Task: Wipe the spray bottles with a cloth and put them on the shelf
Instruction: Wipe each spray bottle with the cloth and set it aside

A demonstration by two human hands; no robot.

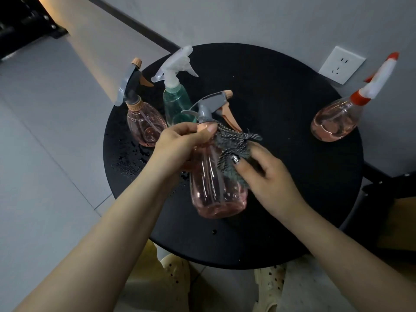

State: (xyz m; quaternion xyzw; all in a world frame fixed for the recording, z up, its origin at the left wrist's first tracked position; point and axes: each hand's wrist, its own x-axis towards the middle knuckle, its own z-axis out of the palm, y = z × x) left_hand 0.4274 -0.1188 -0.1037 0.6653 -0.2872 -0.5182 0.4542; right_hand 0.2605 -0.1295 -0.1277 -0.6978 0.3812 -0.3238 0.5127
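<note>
The left hand (pixel 177 143) has its grip around the neck of the pink spray bottle (pixel 216 188), held above the middle of the round tabletop (pixel 281 109). The right hand (pixel 267 176) grips a grey cloth (pixel 234 149) against its side.

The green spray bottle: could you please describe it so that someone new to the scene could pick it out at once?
Start at the round black table by the wall. At its far left edge stand two bottles side by side; the green spray bottle is the right one, behind the left hand. It alone has a green-tinted body and a clear white trigger head; the others are pink.
</note>
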